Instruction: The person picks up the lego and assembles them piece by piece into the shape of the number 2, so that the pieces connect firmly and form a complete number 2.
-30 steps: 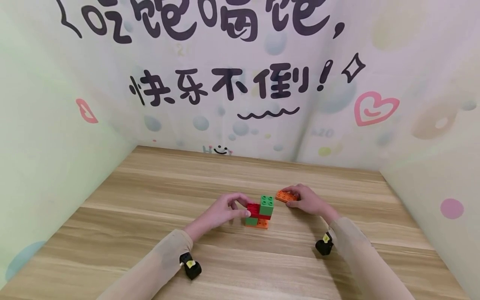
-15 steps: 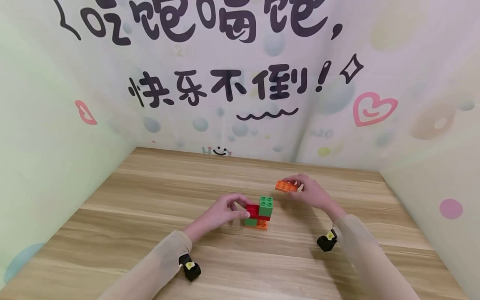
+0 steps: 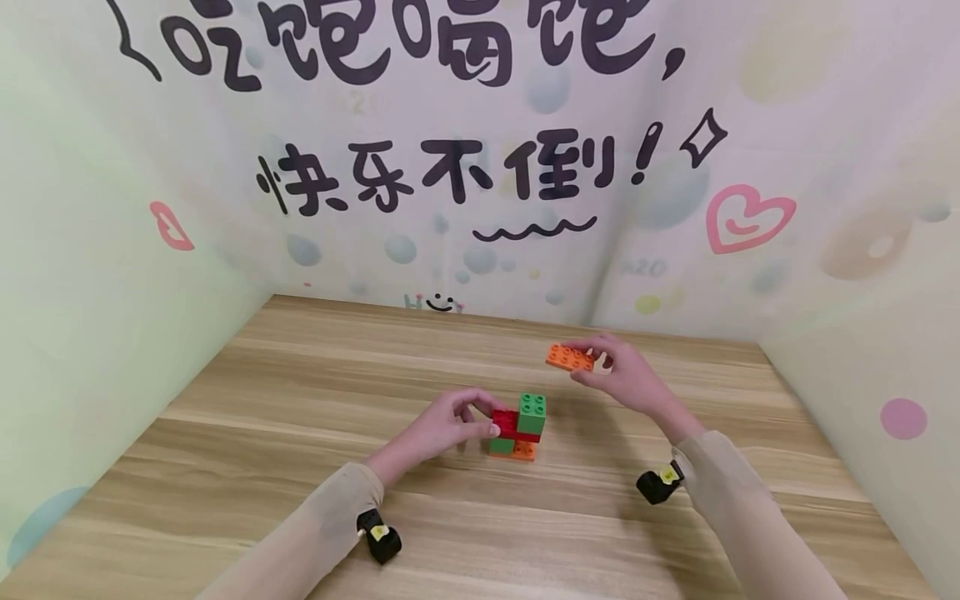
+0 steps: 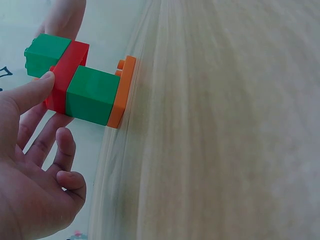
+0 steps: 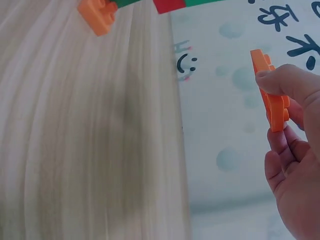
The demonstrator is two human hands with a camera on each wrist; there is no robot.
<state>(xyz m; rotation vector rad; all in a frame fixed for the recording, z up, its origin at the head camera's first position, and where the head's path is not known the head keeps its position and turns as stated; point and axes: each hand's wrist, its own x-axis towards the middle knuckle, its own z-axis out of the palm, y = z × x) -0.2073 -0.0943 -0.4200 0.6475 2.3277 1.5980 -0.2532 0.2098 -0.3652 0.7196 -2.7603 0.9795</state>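
Note:
My left hand (image 3: 448, 421) pinches the red brick (image 3: 505, 420) of a small stack between thumb and fingers. On the red brick's right end sits a green brick (image 3: 532, 413); under its left end is another green brick (image 4: 93, 95). An orange plate brick (image 4: 123, 95) forms the stack's base on the table. My right hand (image 3: 622, 375) holds a loose orange plate brick (image 3: 568, 357) by its right end, studs up, raised above the table behind the stack. In the right wrist view thumb and fingers pinch this orange plate brick (image 5: 271, 95).
The wood-grain table (image 3: 315, 367) ends at a printed cloth backdrop (image 3: 360, 258) behind, with pale cloth walls on both sides. A small black wrist camera (image 3: 381, 537) hangs at the left cuff, another black wrist camera (image 3: 660, 482) at the right.
My right hand has lifted the loose orange plate brick off the table, up and slightly back, tilting it a little. The left hand and the stack have stayed in place.

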